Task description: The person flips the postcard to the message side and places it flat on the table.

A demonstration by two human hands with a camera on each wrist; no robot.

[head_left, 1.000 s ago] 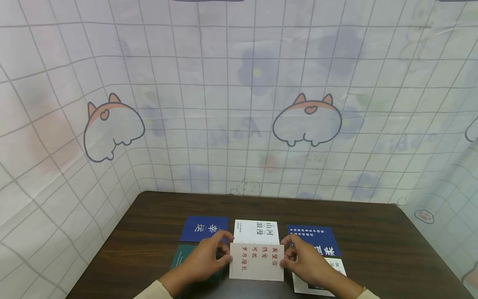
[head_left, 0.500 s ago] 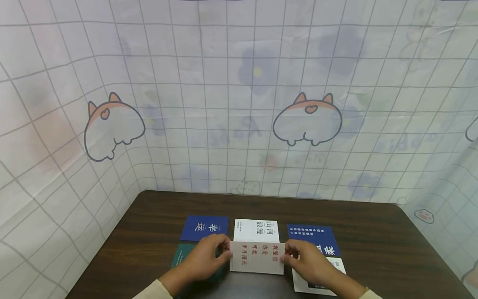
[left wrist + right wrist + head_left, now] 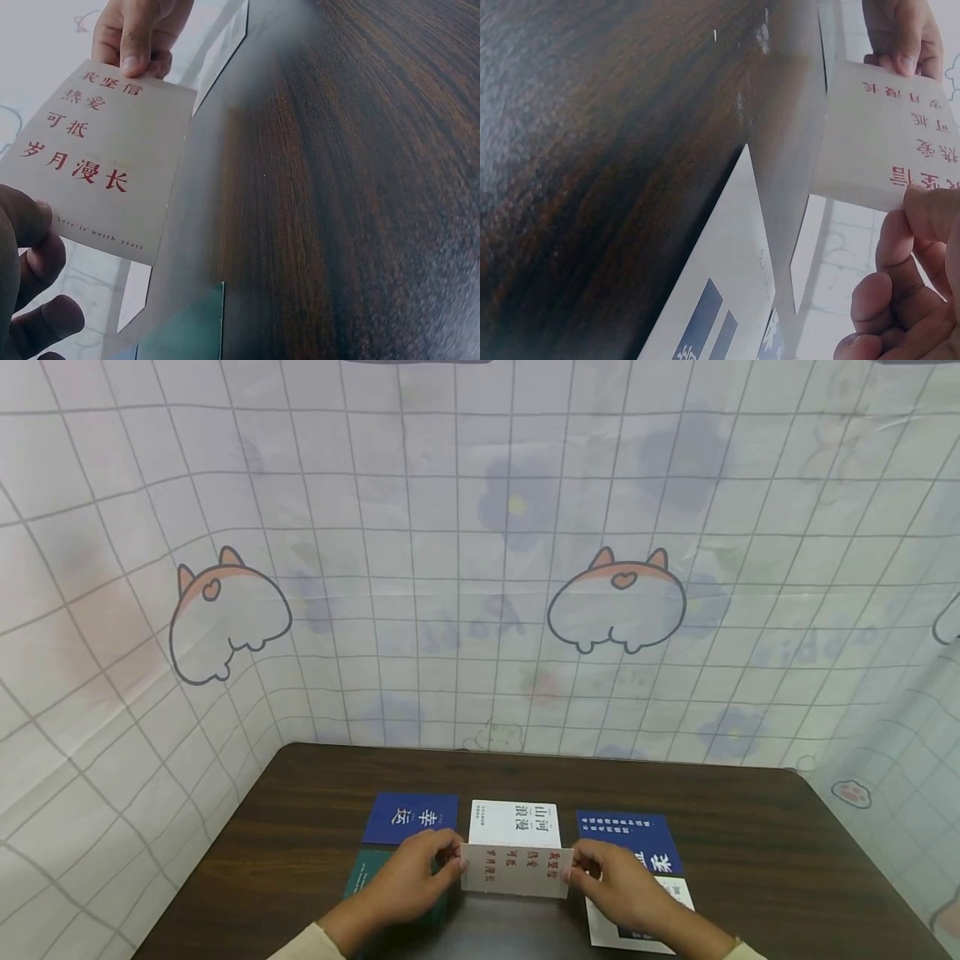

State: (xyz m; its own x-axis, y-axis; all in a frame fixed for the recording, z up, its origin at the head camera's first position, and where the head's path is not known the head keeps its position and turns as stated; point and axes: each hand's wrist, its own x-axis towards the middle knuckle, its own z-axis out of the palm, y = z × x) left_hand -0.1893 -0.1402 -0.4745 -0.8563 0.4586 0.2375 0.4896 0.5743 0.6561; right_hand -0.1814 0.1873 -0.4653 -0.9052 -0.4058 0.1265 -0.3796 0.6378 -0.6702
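Observation:
A cream card (image 3: 516, 878) printed with red Chinese characters is held up by its two short sides. My left hand (image 3: 414, 878) pinches the left side between thumb and fingers, and my right hand (image 3: 624, 883) pinches the right side the same way. In the left wrist view the card (image 3: 112, 161) also carries a line of small dark English text along one side. The card is tilted, so its face looks foreshortened in the head view. Its far edge overlaps a white card (image 3: 495, 821) with dark characters lying on the table behind it.
On the dark wood table (image 3: 765, 852), a blue card (image 3: 382, 818) lies back left, with a green card (image 3: 367, 864) partly behind my left hand. At right, a blue card (image 3: 622, 835) sits above a white card (image 3: 603, 931) that my right hand partly covers. A patterned curtain (image 3: 465, 693) stands behind.
The cream card has tilted: its near edge has come up in view while the far edge stays put. My right hand has shifted slightly; the left keeps its place. The cards on the table have not moved.

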